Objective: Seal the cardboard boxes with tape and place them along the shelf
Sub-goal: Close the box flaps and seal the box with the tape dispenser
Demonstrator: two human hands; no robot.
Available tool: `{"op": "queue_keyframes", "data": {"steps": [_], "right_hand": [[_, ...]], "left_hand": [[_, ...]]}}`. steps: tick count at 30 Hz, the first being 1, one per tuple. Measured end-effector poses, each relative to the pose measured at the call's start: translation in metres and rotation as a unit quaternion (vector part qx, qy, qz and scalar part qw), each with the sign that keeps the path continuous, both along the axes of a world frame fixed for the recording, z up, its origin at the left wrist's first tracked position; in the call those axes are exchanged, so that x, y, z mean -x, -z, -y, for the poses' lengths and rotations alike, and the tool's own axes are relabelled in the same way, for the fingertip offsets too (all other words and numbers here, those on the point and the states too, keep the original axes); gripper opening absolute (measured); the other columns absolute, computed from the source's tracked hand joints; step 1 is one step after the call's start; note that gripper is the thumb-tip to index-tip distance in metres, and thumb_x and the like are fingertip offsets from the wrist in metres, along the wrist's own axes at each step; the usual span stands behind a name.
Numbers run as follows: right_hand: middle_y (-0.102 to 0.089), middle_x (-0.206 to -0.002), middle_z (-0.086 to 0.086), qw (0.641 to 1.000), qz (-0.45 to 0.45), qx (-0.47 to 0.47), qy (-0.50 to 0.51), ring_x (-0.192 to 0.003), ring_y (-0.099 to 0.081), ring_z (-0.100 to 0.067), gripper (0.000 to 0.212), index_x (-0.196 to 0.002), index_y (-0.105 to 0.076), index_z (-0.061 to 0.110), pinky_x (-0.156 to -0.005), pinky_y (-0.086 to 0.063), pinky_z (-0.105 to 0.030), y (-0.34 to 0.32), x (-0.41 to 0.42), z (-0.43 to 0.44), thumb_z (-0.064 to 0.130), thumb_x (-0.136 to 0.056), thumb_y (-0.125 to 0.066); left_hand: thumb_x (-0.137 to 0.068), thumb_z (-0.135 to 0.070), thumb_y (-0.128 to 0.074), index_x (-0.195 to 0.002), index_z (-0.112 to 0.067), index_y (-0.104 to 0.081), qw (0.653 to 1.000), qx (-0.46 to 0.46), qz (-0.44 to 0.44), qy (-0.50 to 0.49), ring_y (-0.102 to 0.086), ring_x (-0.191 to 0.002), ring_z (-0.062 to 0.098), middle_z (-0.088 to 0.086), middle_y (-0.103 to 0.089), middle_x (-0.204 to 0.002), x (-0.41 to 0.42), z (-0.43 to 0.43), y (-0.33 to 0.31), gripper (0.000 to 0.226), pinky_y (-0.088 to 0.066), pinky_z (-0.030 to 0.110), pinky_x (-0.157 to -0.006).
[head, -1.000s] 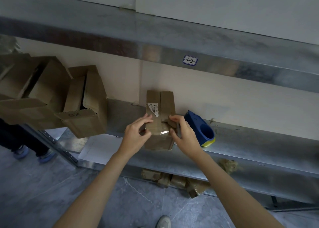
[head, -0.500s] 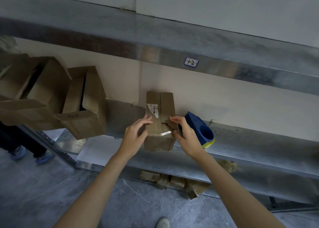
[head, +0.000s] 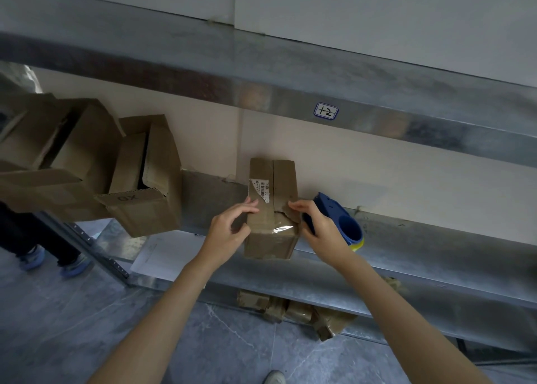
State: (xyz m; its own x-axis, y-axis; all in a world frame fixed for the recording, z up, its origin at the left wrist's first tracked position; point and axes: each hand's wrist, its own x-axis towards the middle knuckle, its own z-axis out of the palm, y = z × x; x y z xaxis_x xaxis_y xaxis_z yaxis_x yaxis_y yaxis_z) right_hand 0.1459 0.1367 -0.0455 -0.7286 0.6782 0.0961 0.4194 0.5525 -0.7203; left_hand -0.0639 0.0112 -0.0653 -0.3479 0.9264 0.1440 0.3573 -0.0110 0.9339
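Gripping the cardboard box (head: 271, 238) on the shelf (head: 436, 252), left hand (head: 229, 229) fingers (head: 247, 209) curled over its edge. Pinching its torn flap (head: 286, 211) with the right hand (head: 322, 232), beside the tape dispenser (head: 345, 226).

shelf (head: 436, 247) | on it: cardboard box (head: 271, 238), blue tape dispenser (head: 345, 226), open box (head: 145, 206), paper (head: 162, 255)
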Motion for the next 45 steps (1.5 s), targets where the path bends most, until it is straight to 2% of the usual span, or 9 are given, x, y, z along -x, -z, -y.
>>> {"op": "queue_keyframes", "data": {"steps": [3, 11, 19, 25, 28, 34, 37, 40, 45], "right_hand": [[-0.048, -0.131, 0.020, 1.000, -0.006, -0.007, 0.006, -0.117, -0.046, 0.015, 0.045, -0.132, -0.044, 0.034, -0.097, -0.039, -0.007, 0.006, 0.000, 0.001, 0.005, -0.098, -0.050], [-0.056, -0.130, 0.007, 0.998, -0.026, -0.047, 0.028, -0.117, -0.053, -0.001, 0.038, -0.130, -0.049, 0.023, -0.100, -0.048, -0.024, 0.009, 0.007, 0.004, 0.010, -0.095, -0.059], [-0.054, -0.133, 0.011, 0.999, -0.010, -0.018, 0.027, -0.121, -0.050, -0.001, 0.047, -0.132, -0.048, 0.026, -0.102, -0.044, -0.023, 0.004, 0.008, 0.005, 0.035, -0.090, -0.066], [-0.051, -0.134, 0.012, 1.000, 0.007, -0.030, -0.003, -0.121, -0.047, -0.001, 0.054, -0.132, -0.047, 0.030, -0.102, -0.042, -0.022, -0.001, 0.005, 0.006, 0.045, -0.084, -0.070], [-0.050, -0.138, 0.007, 0.997, 0.030, -0.070, -0.021, -0.125, -0.045, -0.007, 0.060, -0.133, -0.050, 0.025, -0.105, -0.043, -0.029, -0.002, 0.004, 0.006, 0.044, -0.081, -0.074], [-0.052, -0.138, 0.008, 0.990, 0.044, -0.131, -0.038, -0.128, -0.043, -0.010, 0.064, -0.132, -0.057, 0.025, -0.107, -0.041, -0.035, -0.005, 0.001, 0.009, 0.053, -0.077, -0.075], [-0.051, -0.140, 0.010, 0.983, 0.069, -0.149, -0.080, -0.135, -0.039, -0.012, 0.067, -0.134, -0.056, 0.028, -0.115, -0.033, -0.039, -0.005, 0.004, 0.011, 0.055, -0.076, -0.074], [-0.051, -0.142, 0.009, 0.981, 0.054, -0.154, -0.107, -0.144, -0.029, -0.012, 0.060, -0.134, -0.057, 0.029, -0.122, -0.012, -0.036, -0.003, 0.013, 0.015, 0.041, -0.079, -0.077], [-0.058, -0.125, 0.012, 0.976, 0.046, -0.189, -0.093, -0.122, -0.047, -0.010, 0.041, -0.124, -0.065, 0.034, -0.100, -0.041, -0.036, -0.005, 0.033, 0.018, 0.033, -0.084, -0.074]], "left_hand": [[-0.089, 0.007, -0.056, -0.117, -0.016, -0.067, 1.000, -0.006, -0.010, -0.010, -0.038, -0.138, -0.005, -0.010, -0.057, -0.140, -0.001, 0.000, 0.002, 0.038, -0.043, 0.045, -0.111], [-0.087, 0.008, -0.060, -0.114, -0.010, -0.067, 0.999, -0.033, -0.016, -0.026, -0.043, -0.136, 0.002, -0.004, -0.060, -0.136, -0.006, -0.002, 0.002, 0.033, -0.045, 0.046, -0.109], [-0.088, -0.006, -0.071, -0.114, -0.016, -0.067, 0.999, -0.026, 0.022, -0.011, -0.039, -0.137, -0.005, -0.011, -0.058, -0.137, -0.004, -0.002, 0.002, 0.028, -0.053, 0.029, -0.099], [-0.072, -0.035, -0.083, -0.119, -0.022, -0.063, 1.000, -0.012, 0.025, 0.007, -0.035, -0.141, 0.000, -0.013, -0.054, -0.141, -0.001, -0.001, 0.006, 0.052, -0.053, 0.041, -0.099], [-0.067, -0.032, -0.085, -0.120, -0.021, -0.063, 1.000, -0.013, 0.002, 0.006, -0.035, -0.141, 0.000, -0.013, -0.054, -0.141, -0.001, -0.001, 0.007, 0.059, -0.053, 0.044, -0.099], [-0.063, -0.029, -0.085, -0.114, -0.021, -0.067, 1.000, -0.003, -0.013, 0.028, -0.041, -0.131, -0.012, -0.021, -0.057, -0.134, 0.012, 0.001, 0.000, 0.054, -0.051, 0.024, -0.099], [-0.064, -0.028, -0.085, -0.112, -0.024, -0.067, 1.000, -0.003, -0.020, 0.008, -0.051, -0.122, -0.009, -0.021, -0.060, -0.129, 0.029, 0.013, -0.003, 0.051, -0.052, 0.019, -0.094], [-0.069, -0.018, -0.087, -0.113, -0.023, -0.067, 0.998, -0.001, -0.041, -0.044, -0.059, -0.113, 0.000, -0.015, -0.062, -0.123, 0.044, 0.024, -0.001, 0.049, -0.056, 0.025, -0.089], [-0.076, -0.016, -0.084, -0.106, -0.023, -0.064, 0.985, -0.009, -0.115, -0.127, -0.055, -0.108, 0.002, -0.010, -0.056, -0.114, 0.045, 0.036, 0.004, 0.037, -0.052, 0.027, -0.085]]}}
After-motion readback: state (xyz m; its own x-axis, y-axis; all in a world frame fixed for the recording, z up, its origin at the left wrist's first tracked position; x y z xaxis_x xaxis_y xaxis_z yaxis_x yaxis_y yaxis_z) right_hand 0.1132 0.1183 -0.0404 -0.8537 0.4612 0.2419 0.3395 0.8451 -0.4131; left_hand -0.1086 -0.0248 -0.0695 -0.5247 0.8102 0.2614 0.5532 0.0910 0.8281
